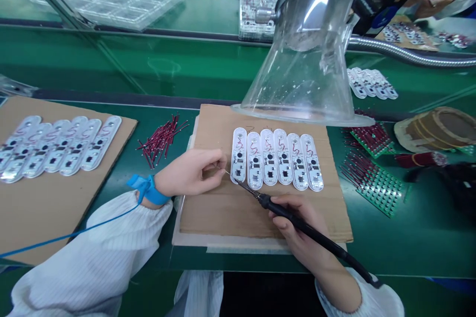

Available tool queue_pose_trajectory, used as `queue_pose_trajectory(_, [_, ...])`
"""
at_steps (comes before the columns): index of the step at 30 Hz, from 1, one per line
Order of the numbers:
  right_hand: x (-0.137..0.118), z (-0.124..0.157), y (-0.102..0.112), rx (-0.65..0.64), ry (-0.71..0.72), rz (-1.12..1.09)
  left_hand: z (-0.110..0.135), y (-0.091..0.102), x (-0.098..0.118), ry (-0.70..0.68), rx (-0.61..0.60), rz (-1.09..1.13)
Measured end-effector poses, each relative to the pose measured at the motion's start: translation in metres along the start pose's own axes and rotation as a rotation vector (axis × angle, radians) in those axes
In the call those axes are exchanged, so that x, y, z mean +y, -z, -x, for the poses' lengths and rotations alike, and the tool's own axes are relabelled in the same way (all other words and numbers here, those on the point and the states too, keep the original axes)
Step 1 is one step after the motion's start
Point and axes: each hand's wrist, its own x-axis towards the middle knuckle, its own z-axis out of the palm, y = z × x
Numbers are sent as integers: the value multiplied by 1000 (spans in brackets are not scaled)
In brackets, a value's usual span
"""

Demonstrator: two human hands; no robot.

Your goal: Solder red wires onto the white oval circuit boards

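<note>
My right hand [301,223] grips a black soldering iron [286,213], its tip touching or almost touching the lower end of the leftmost white circuit board [239,151]. My left hand [197,171], with a blue wrist strap [150,190] on it, pinches a thin solder wire [227,172] that points to the same spot. Several of these long rounded boards lie side by side in a row, each with a curled red wire and black chips. They rest on a cardboard sheet [215,215].
A clear fume hood [297,79] hangs over the boards' far side. Left lie a pile of red wires [163,138] and more boards [100,141] on cardboard [48,208]. Right are green boards with pins [383,190] and a tape roll [435,129]. Another person's hand [433,2] shows beyond.
</note>
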Motion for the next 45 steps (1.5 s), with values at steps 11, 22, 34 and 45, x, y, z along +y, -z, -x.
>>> queue_pose_trajectory(11, [15, 3, 38, 238, 149, 9, 20, 23, 6, 437, 337, -222])
queue_pose_trajectory(22, [71, 62, 100, 266, 183, 630, 86, -21, -2, 1117, 259, -178])
queue_pose_trajectory(34, [85, 37, 88, 434, 30, -73, 34, -7, 15, 1039, 376, 60])
queue_pose_trajectory(45, [48, -106, 91, 287, 98, -338, -60, 77, -35, 911, 412, -89])
